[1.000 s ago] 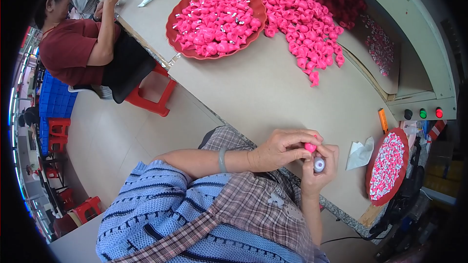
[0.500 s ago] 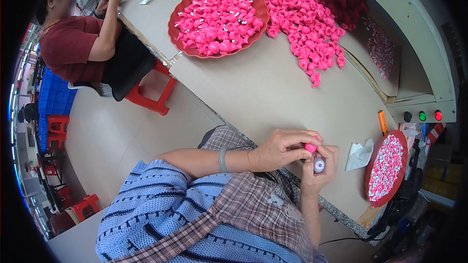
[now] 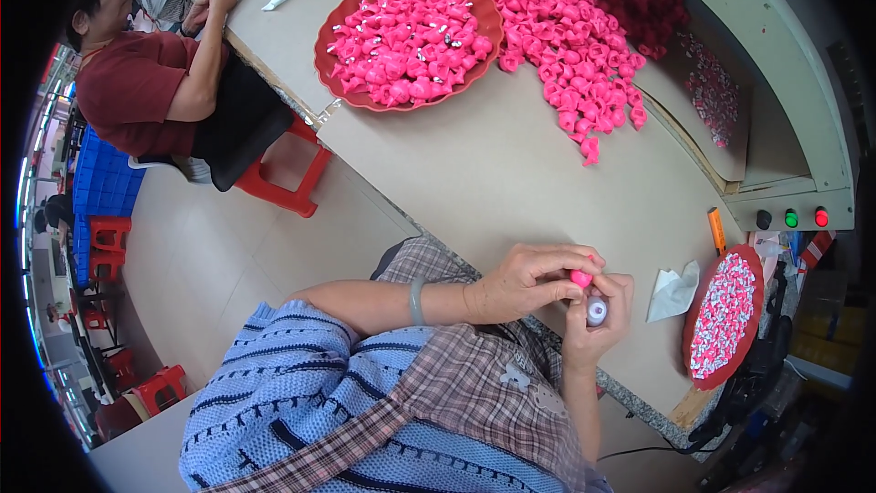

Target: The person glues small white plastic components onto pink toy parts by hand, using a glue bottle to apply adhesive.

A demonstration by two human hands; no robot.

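Observation:
Over the table's near edge, my left hand (image 3: 529, 278) pinches a small glossy pink piece (image 3: 581, 277) between thumb and fingers. My right hand (image 3: 602, 319) is closed around a small whitish bottle (image 3: 596, 311), whose round end faces up. The right fingertips meet the pink piece, close against the left thumb. A crumpled white tissue (image 3: 673, 294) lies just right of my hands. Beyond it a red scalloped dish (image 3: 756, 310) holds many tiny pink and silver-white pieces (image 3: 723, 315).
A larger red scalloped plate (image 3: 328, 78) carries pink pieces at the far side, beside a loose pink heap (image 3: 575, 64) spilling from a grey-green machine housing (image 3: 785, 55). An orange marker-like stick (image 3: 716, 230) lies by the dish. A co-worker (image 3: 137, 78) sits at far left near a red stool (image 3: 287, 173).
My hands and what they hold stay almost in place. At far left, the co-worker's head and hands have shifted slightly.

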